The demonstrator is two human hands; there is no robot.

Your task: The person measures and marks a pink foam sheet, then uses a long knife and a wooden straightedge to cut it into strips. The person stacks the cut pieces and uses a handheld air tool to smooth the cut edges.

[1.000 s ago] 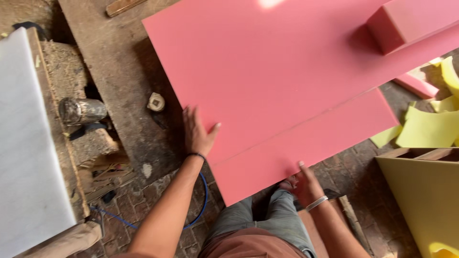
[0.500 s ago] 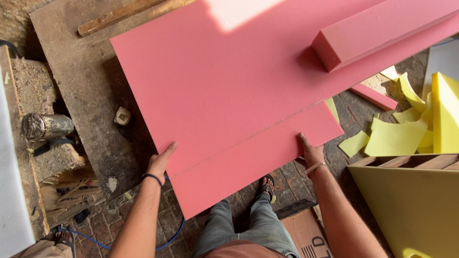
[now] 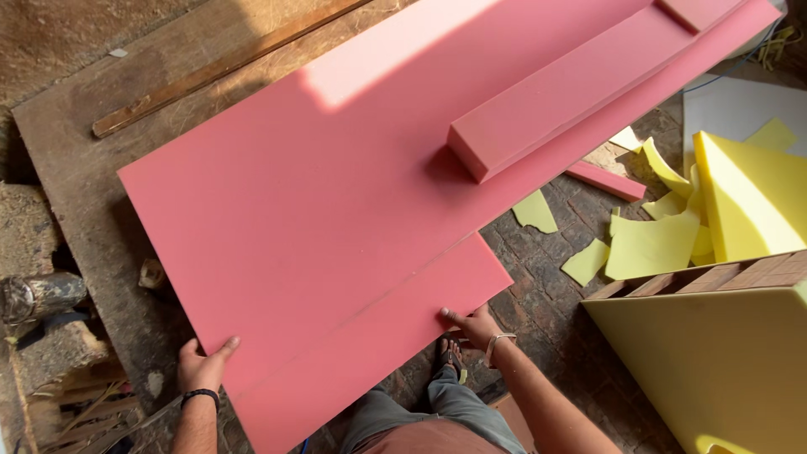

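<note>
A large pink foam sheet [image 3: 336,193] lies across a wooden board, with a cut running along its near side that sets off a narrower pink strip [image 3: 370,345]. My left hand [image 3: 202,363] grips the near left edge of that strip, thumb on top. My right hand [image 3: 473,326] presses on the strip's near right edge, fingers on the foam. A long pink foam block [image 3: 572,88] rests on top of the sheet at the far right.
The wooden board [image 3: 76,168] carries a wooden slat [image 3: 210,71] at its far side. Yellow foam scraps [image 3: 647,244] litter the brick floor to the right, beside a big yellow foam block [image 3: 723,353]. A cylindrical tool [image 3: 38,296] lies at the left.
The view has swung so the sheet's left end and more of the pink block show. Both hands have shifted along the strip's near edge, the left now gripping its corner end.
</note>
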